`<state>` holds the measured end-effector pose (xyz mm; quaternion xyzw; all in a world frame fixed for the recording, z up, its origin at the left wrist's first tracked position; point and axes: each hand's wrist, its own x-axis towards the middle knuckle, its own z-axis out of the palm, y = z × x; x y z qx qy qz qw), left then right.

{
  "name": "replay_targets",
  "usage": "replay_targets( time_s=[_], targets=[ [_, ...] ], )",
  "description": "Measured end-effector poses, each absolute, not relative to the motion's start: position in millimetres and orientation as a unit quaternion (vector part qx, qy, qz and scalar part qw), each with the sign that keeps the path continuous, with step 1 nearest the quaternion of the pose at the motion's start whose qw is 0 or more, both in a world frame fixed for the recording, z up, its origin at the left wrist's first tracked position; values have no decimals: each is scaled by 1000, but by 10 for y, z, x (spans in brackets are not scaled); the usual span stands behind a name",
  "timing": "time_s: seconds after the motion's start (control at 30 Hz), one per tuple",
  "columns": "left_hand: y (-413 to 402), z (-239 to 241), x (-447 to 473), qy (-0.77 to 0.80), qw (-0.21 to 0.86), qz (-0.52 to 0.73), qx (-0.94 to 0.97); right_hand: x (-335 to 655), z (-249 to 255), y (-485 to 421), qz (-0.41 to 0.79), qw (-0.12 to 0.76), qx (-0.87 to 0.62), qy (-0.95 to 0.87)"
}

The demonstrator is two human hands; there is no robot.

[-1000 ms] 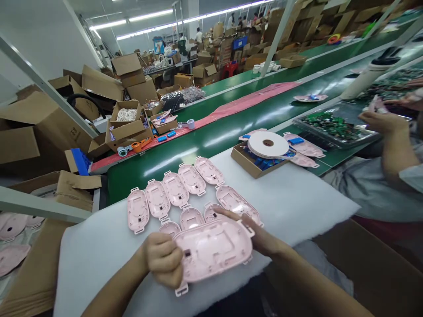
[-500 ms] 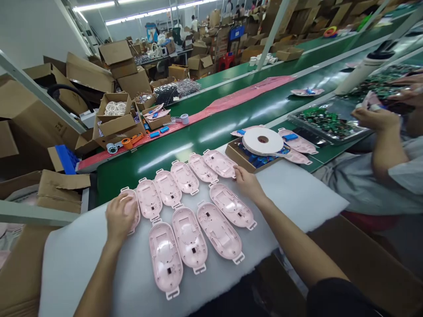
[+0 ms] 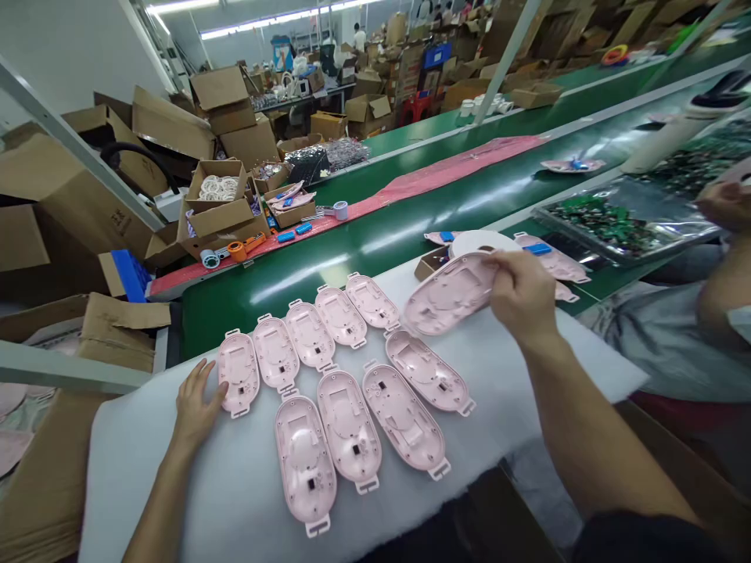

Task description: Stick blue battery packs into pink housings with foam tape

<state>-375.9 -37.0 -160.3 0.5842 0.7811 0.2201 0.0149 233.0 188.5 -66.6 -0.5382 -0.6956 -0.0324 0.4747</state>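
Observation:
Several pink oval plastic shells (image 3: 349, 426) lie open side up in two rows on a white foam sheet (image 3: 235, 500). My right hand (image 3: 524, 301) grips the end of another pink plastic shell (image 3: 449, 293), tilted and raised off the sheet at the right end of the back row. At the left end of that row, my left hand (image 3: 196, 403) rests on the sheet with its fingers apart. Its thumb is at the edge of the leftmost shell (image 3: 238, 371). Small black parts show inside some shells.
Behind the held shell sit a white tape roll (image 3: 478, 241) and pink shells with blue parts (image 3: 557, 262). A green conveyor (image 3: 282, 274) runs beyond the sheet. Circuit boards fill a clear tray (image 3: 616, 223) near a co-worker's hand (image 3: 727, 199). Cardboard boxes (image 3: 220, 215) stand at left.
My right hand has lifted the rightmost back-row shell off the sheet and tilted it. My left hand has moved off the leftmost shell to its left side. The view has shifted slightly.

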Motion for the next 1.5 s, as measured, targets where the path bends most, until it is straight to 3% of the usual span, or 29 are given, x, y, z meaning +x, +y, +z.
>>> replay_targets(
  time_s=[0.07, 0.17, 0.23, 0.5, 0.67, 0.8, 0.93, 1.03, 1.13, 1.23, 1.33, 1.5],
  targets=[
    [-345, -1624, -3729, 784, 29, 215, 582, 2324, -496, 2269, 0, 377, -521, -766],
    [-273, -1638, -3609, 792, 50, 197, 576, 2093, -531, 2862, 78, 150, -484, -859],
    [-227, -1646, -3514, 796, 62, 183, 574, 1863, -685, 3142, 97, 79, -471, -873],
    [-185, -1514, -3344, 791, 68, 166, 586, 1383, -1212, 2951, 42, 113, -493, -862],
    [25, -1356, -3149, 792, 94, 79, 598, 1412, -1447, 2630, 90, 27, -562, -822],
    [176, -1351, -2954, 790, 122, 26, 600, 1305, -1452, 2695, 108, 8, -596, -796],
    [211, -1324, -2834, 799, 127, 13, 587, 1042, -1423, 2618, 95, 24, -525, -846],
    [220, -1293, -2772, 800, 136, 6, 585, 943, -1482, 2424, 112, -8, -457, -882],
    [244, -1292, -2723, 795, 140, -4, 590, 942, -1500, 2277, 116, -40, -482, -868],
    [276, -1300, -2687, 796, 138, -10, 590, 807, -1419, 2181, 107, -19, -498, -860],
    [298, -1284, -2664, 795, 150, -17, 588, 473, -1334, 2074, 109, 11, -418, -902],
    [258, -1250, -2673, 796, 160, -6, 583, 207, -1335, 1987, 128, -70, -367, -919]
  ],
)
